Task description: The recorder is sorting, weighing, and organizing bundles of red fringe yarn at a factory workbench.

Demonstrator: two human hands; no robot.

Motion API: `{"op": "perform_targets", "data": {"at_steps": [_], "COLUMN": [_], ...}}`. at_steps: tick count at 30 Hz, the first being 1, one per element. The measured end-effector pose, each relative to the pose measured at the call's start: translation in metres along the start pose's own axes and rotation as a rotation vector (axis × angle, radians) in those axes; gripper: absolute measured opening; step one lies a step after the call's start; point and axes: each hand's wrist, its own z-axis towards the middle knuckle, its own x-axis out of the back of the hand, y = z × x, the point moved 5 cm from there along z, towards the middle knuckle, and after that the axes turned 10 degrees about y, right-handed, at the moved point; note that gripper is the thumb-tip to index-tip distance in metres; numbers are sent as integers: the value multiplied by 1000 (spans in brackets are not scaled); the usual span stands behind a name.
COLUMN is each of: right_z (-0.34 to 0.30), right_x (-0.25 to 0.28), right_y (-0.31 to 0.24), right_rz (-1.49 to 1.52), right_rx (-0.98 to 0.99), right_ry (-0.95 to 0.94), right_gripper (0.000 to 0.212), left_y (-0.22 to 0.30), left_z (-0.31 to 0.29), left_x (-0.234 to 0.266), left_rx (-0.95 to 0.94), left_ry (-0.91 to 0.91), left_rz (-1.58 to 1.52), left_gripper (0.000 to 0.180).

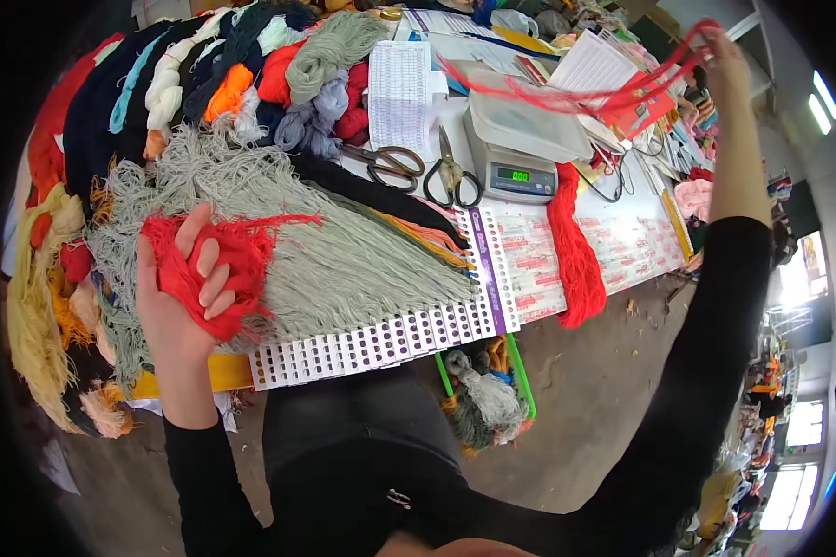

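Observation:
My left hand is closed around a bunch of red yarn, its loose ends sticking out to the right. It hovers over pale grey threads that hang from white punched cards. Raised far out at the upper right, my right hand grips a long strand of red yarn, which sweeps leftward, smeared by motion, above the digital scale and its clear plastic tray. A red yarn skein hangs over the table's front edge, right of the scale.
Scissors and black-handled thread snips lie left of the scale. A printed sheet lies behind them. Many coloured skeins, including a grey one, crowd the table's left and back. Below the front edge stands a green-rimmed basket of yarn.

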Motion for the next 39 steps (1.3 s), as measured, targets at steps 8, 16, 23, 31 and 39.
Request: {"op": "perform_targets", "data": {"at_steps": [8,16,23,31,39], "right_z": [-177,-372,-507,-516,-507], "right_x": [-67,-89,-162,-167,-150], "right_y": [197,112,-43,-48,-43], "right_rz": [-619,-272,327,376,433], "right_rx": [44,105,-243,-246,-506], "right_ry": [-582,-173,-703,-702,-717], "right_gripper": [26,20,9,6,6], "left_y": [-15,-50,-126,-122,-105], "left_z": [-12,-19,-28,-38,-34], "left_x": [-14,-2,-52,-42,-34], "left_rx": [-42,-176,-203,-65,-244], "left_ry": [-78,-10,-287,-214,-16], "left_rz": [105,549,769,572,471], "left_gripper": [40,47,42,47,38]}}
